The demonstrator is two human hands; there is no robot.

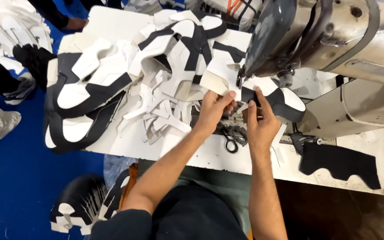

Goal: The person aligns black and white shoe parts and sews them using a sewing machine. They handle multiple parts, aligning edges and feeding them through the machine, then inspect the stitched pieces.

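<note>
Two large things frame the work: a white worktable (125,146), worn and crowded, and the grey head of an industrial sewing machine (316,40) that reaches in from the right above it. Across the table's left and middle lie heaps of cut shoe-upper pieces (112,84), white panels edged and banded in black, some stacked flat, some curling over one another; a flat black cut panel (341,162) lies apart near the right front edge. At the machine's needle end sits the black-and-white upper piece (274,100) being handled, spread on the bed just under the head and touching both hands. It looks light, thin and pliable, a layered sheet that would flop or fold if lifted by one corner, with a smooth coated face that could slide under dry fingers; judged from this, it is best held flat near its edges, close on either side of the needle, and steered, not squeezed. The left hand (213,109) pinches a white flap of the piece between thumb and fingers, curled closed on it. The right hand (258,122) lies on top with fingers stretched and pressing down, index pointing towards the needle, pinning the piece without gripping it. Just in front of the hands a small pair of black-handled scissors (232,141) rests on the table.
</note>
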